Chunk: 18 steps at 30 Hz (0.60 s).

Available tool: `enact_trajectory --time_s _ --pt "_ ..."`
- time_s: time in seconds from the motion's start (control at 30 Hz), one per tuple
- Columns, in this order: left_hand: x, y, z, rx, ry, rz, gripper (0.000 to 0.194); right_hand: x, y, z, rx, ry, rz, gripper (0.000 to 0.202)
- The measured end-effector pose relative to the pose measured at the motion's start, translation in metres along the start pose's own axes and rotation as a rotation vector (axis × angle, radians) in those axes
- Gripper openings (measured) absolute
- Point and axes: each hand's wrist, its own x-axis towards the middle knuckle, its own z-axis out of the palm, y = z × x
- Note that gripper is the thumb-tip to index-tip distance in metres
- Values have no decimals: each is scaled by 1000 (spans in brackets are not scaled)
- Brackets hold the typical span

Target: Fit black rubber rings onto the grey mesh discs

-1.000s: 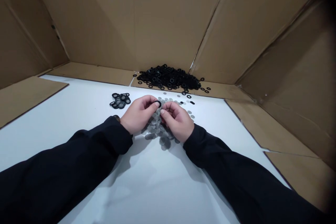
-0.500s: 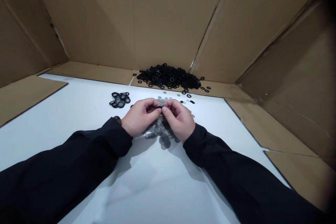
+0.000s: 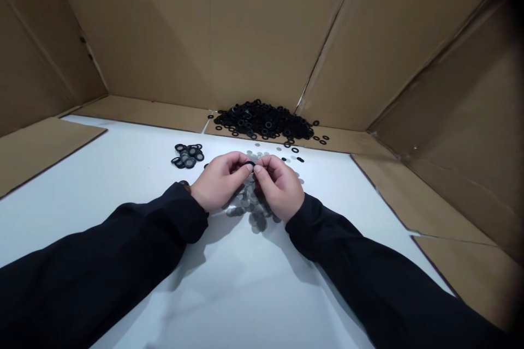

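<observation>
Between the fingertips of both hands is a black rubber ring, seen nearly edge-on and partly covered by the thumbs. My left hand pinches its left side, and my right hand pinches its right side. Whether a disc sits inside the ring cannot be made out. Below and behind the fingers, grey mesh-like discs lie scattered in a loose pile on the white table. Left of my left hand is a small cluster of black rings with grey discs in them.
A large heap of black rings lies at the back on a cardboard strip. Several loose rings are strewn in front of it. Tall cardboard walls enclose the table at the back and sides.
The ring between my fingertips has tilted slightly, and its curved edge shows more now. Both hands stay almost in the same place, with small finger shifts.
</observation>
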Motion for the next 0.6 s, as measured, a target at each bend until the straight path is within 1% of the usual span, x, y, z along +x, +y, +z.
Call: enact_trajectory --time_s 0.1,0.2,0.3,0.37,0.47,0.6 --pt "0 0 -1 29 -18 -27 18 0 5 1 36 17 15 20" --pt "1 -1 -1 11 15 -12 18 0 6 2 51 15 23 21" --pt "2 -1 0 -22 42 25 19 0 3 2 54 -18 27 21" --pt "2 -1 0 -26 45 34 18 -1 0 2 36 -20 14 20" --pt "2 -1 -1 -11 35 30 17 -1 -3 0 -18 13 -27 17" --pt "1 -1 -2 55 13 16 13 -1 -4 -3 -82 29 -42 15"
